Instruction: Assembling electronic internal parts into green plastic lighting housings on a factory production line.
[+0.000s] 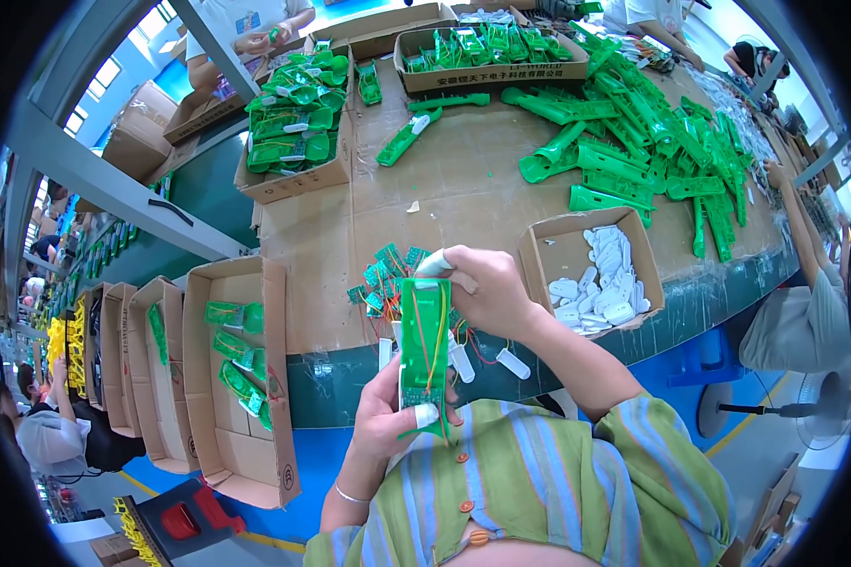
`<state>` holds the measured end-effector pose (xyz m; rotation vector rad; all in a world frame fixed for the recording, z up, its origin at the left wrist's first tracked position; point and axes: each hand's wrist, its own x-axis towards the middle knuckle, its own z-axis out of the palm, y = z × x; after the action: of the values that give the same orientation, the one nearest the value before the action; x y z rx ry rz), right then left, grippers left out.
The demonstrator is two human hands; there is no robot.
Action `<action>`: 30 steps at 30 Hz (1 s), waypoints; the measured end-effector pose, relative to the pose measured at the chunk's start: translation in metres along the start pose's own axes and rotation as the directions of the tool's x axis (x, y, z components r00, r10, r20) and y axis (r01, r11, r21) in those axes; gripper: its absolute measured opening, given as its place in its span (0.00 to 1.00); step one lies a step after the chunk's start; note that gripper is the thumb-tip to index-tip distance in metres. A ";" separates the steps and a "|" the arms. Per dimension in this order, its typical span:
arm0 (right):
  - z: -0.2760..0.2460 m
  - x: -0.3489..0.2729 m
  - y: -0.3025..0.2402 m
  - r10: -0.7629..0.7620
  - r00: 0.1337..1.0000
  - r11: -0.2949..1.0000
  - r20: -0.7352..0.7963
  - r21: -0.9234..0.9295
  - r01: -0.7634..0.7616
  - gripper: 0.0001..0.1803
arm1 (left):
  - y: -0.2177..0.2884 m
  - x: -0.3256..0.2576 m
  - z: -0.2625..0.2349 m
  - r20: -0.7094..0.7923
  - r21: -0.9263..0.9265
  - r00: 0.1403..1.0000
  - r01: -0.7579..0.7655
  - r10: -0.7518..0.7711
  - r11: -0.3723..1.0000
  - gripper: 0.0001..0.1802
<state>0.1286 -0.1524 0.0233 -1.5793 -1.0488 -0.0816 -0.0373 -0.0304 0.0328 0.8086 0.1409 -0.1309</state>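
Hands hold one long green plastic case [424, 345] upright, just above the near edge of the table [463, 180]. Left hand [383, 420] is curled around the bottom of the case, with a white cover on one fingertip. Right hand [487, 288] is closed on the top of the case, and it has a white fingertip cover too. Thin red and yellow wires [432, 352] run down inside the case. Behind it, on the table, lies a small heap of green circuit boards [380, 276], too many to count. Just to the right stands one small cardboard box [556, 241] full of white plastic parts. Farther back on the right spreads a big pile of green shells [652, 142], too many to count. Two more boxes of green parts [298, 118] sit at the back of the table. Three open boxes stand on the floor [241, 378] to the left.
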 end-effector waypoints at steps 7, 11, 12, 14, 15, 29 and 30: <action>-0.001 -0.006 -0.001 0.253 0.893 0.563 0.372 0.695 -0.448 0.17 | -0.015 0.004 -0.027 0.006 0.029 1.000 -0.013 0.013 0.999 0.32; -0.002 0.003 0.003 0.171 0.906 0.649 0.386 0.648 -0.398 0.17 | -0.013 0.005 -0.031 0.039 0.095 0.997 -0.076 0.072 0.993 0.31; -0.009 0.011 0.010 0.189 0.851 0.685 0.489 0.556 -0.471 0.16 | -0.009 0.000 -0.031 -0.063 0.136 0.985 -0.150 0.160 0.979 0.30; -0.034 0.032 0.044 0.317 0.844 0.921 0.433 0.071 -0.383 0.20 | 0.015 -0.010 -0.039 -0.308 0.279 0.879 -0.282 0.364 0.918 0.28; -0.054 0.044 0.074 0.117 0.947 0.962 0.300 -0.270 -0.033 0.26 | 0.033 -0.018 -0.054 -0.440 0.379 0.762 -0.322 0.475 0.867 0.28; -0.111 0.040 0.151 0.363 0.794 0.515 0.488 -0.815 0.265 0.14 | 0.067 -0.039 -0.079 0.035 0.937 0.369 0.312 0.929 -0.160 0.17; -0.096 0.030 0.151 0.187 0.862 0.667 0.472 -0.705 0.242 0.15 | 0.059 -0.020 -0.072 -0.075 0.993 0.489 0.121 0.869 0.018 0.15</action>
<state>0.2895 -0.2014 -0.0434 -2.4352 -1.5888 -0.1326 -0.0520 0.0636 0.0290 2.2738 0.6371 0.9685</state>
